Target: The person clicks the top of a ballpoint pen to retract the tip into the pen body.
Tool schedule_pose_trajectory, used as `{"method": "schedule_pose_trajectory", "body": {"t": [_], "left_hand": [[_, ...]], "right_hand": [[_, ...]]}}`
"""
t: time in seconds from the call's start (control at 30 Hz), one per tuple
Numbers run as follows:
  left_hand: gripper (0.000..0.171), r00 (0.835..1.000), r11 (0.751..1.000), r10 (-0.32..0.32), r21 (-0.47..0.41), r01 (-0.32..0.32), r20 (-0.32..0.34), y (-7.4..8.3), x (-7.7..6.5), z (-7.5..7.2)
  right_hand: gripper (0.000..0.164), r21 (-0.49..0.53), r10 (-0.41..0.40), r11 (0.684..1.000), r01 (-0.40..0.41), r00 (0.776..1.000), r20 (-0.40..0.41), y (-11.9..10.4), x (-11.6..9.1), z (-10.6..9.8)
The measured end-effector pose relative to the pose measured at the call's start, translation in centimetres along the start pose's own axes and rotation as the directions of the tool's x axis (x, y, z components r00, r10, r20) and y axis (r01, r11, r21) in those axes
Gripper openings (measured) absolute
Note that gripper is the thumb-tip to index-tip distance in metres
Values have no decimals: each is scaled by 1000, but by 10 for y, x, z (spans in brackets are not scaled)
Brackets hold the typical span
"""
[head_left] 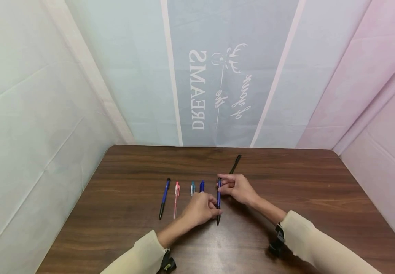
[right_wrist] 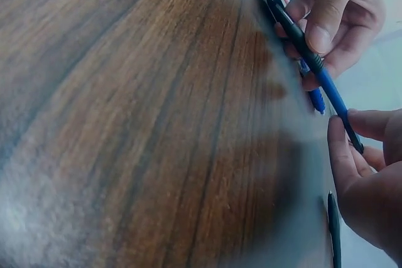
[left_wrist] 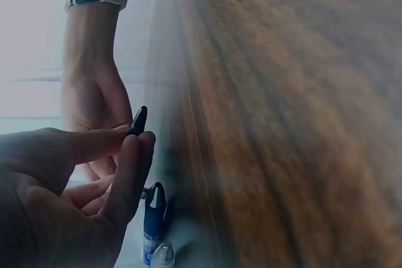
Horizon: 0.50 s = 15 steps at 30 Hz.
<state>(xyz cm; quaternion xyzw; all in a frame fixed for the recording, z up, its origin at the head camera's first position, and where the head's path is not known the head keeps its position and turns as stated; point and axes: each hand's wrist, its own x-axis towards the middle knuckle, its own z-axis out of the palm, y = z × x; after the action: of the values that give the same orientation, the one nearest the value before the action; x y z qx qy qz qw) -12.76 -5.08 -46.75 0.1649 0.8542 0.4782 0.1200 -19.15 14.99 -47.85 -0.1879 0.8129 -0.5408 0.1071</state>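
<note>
Both hands pinch one blue pen (head_left: 219, 198) with black ends. My left hand (head_left: 199, 208) grips it near its black tip, thumb and fingers on either side; in the left wrist view the dark tip (left_wrist: 139, 120) pokes out past the fingertips. At the far end my right hand (head_left: 239, 189) pinches the blue barrel, as the right wrist view of the pen (right_wrist: 331, 89) also shows. Just left of the held pen lie another blue pen (head_left: 202, 186) and a teal-capped pen (head_left: 192, 188), both partly hidden behind the left hand.
Farther left on the brown wooden table (head_left: 286, 171) lie a blue pen with a black grip (head_left: 164, 198) and a pink pen (head_left: 177, 190). A black pen (head_left: 235, 164) lies slanted beyond the right hand. Printed cloth (head_left: 214, 95) hangs along the table's back edge.
</note>
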Motion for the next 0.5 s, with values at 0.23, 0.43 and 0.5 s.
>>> {"method": "schedule_pose_trajectory", "body": {"t": [0.23, 0.43, 0.5], "left_hand": [[12, 999, 991, 27, 133, -23, -28, -2, -2, 1], [15, 999, 983, 16, 181, -8, -39, -1, -3, 1], [15, 999, 982, 9, 187, -2, -38, -1, -3, 1]], "right_hand": [[48, -89, 19, 996, -23, 999, -44, 1, 0, 5], [46, -108, 45, 993, -52, 996, -71, 0, 1, 9], [45, -116, 49, 991, -59, 995, -83, 0, 1, 10]]}}
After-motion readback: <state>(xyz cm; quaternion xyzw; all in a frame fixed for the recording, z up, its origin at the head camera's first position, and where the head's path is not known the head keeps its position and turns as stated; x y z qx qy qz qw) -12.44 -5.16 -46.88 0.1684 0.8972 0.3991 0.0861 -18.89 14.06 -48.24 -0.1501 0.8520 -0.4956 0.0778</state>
